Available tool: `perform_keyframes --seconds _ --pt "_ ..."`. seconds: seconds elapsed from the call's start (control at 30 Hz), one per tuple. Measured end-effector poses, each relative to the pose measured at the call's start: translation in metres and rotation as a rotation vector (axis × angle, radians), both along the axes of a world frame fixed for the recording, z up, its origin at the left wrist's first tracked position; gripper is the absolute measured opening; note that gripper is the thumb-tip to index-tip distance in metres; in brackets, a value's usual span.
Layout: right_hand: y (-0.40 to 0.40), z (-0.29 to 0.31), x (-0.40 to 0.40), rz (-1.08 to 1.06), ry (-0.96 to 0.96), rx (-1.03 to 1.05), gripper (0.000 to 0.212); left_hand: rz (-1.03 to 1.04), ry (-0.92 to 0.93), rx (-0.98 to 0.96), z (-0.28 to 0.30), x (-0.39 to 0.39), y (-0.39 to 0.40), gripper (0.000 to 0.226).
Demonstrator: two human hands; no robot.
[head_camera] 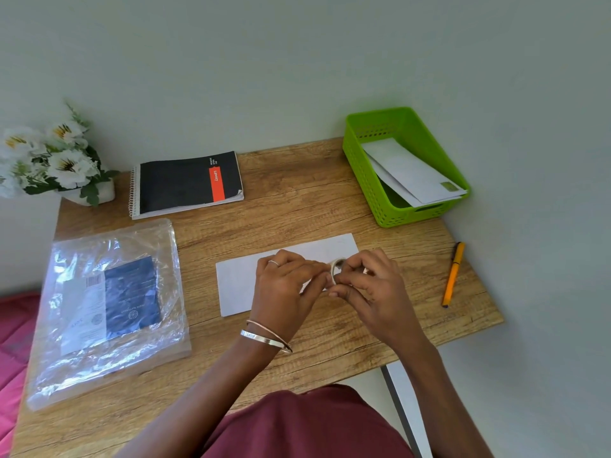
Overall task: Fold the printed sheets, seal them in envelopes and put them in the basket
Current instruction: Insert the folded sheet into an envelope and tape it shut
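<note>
step: we pick at tape roll (337, 270) | both hands' fingers pinch it, L hand (284, 285) & R hand (370, 285) meet above envelope (236, 285) | env flat on surface, long axis L-R, directly under fingers | basket (363, 180) far-R, R hand nearer

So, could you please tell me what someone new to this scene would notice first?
Probably the two hands meeting at the table's centre, the left hand and right hand both pinching a small roll of clear tape above a white paper envelope lying flat on the wooden table. Next, the bright green plastic basket at the far right corner, already holding white envelopes.
</note>
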State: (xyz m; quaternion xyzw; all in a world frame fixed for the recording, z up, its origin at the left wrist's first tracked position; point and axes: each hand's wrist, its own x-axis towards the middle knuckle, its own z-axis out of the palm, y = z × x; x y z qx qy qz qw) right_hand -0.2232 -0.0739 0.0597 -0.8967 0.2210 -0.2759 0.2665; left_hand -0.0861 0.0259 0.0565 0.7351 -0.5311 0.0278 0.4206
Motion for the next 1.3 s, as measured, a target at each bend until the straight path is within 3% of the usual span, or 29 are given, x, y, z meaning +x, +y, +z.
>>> perform_keyframes --seconds 0.13,0.27,0.53,0.77,0.97,1.1,1.17,1.23,1.3 --pt "0.001 0.000 0.000 0.003 0.026 0.019 0.022 0.029 0.181 0.024 0.005 -0.002 -0.001 0.018" --pt "0.000 0.000 -0.002 -0.019 0.066 0.061 0.022 0.059 0.421 0.100 0.006 0.000 -0.001 0.005" --pt "-0.022 -0.003 -0.019 -0.101 0.085 0.039 0.029 0.194 0.986 0.149 0.001 0.003 -0.006 0.017" --pt "-0.058 -0.031 -0.039 -0.496 0.365 -0.144 0.024 0.270 1.134 0.158 -0.003 0.003 -0.006 0.011" --pt "-0.065 -0.051 -0.046 -0.626 0.519 -0.253 0.013 0.297 1.134 0.175 -0.006 0.001 -0.007 0.010" --pt "-0.057 -0.047 -0.042 -0.690 0.468 -0.183 0.017 0.271 1.027 0.179 -0.010 0.001 -0.007 0.010" --pt "-0.046 -0.030 -0.032 -0.644 0.253 0.004 0.024 0.252 0.915 0.156 -0.010 0.000 -0.007 0.008" --pt "-0.029 -0.006 -0.017 -0.522 -0.019 0.393 0.025 0.246 0.761 0.148 -0.009 -0.001 -0.008 0.007" --pt "-0.012 0.012 0.000 -0.410 -0.122 0.785 0.021 0.235 0.540 0.148 -0.008 -0.002 -0.008 0.007"
